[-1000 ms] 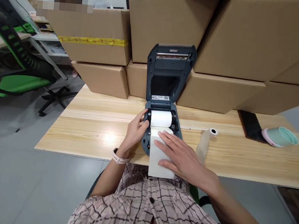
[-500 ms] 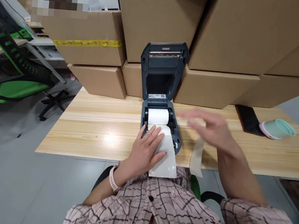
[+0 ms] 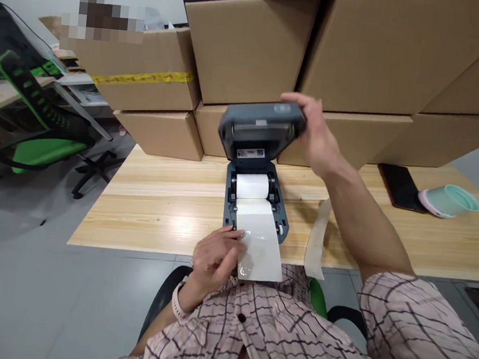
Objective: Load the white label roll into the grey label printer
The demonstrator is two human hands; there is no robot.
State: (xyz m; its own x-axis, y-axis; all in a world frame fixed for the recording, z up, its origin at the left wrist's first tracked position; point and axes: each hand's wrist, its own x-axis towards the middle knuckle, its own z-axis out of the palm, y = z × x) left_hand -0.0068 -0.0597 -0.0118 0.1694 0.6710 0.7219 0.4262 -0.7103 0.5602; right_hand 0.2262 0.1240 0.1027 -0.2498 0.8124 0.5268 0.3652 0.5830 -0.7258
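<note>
A grey label printer (image 3: 230,201) sits on the wooden table (image 3: 157,206) with a white paper roll (image 3: 252,185) in its bay. A strip of white label paper (image 3: 259,245) runs out over the front and past the table edge. My right hand (image 3: 313,133) grips the right side of the printer lid (image 3: 261,123), which is tilted partway down. My left hand (image 3: 214,258) pinches the left edge of the paper strip near the table's front edge.
Stacked cardboard boxes (image 3: 359,56) stand behind the printer. A loose backing strip (image 3: 316,239) hangs over the front edge to the right. A black phone (image 3: 397,185) and a mint cup (image 3: 449,202) lie at the far right. A green chair (image 3: 38,128) stands left.
My right hand rose from above the table to the printer lid and the lid has swung forward and down. My left hand slid back from the printer to the paper's left edge.
</note>
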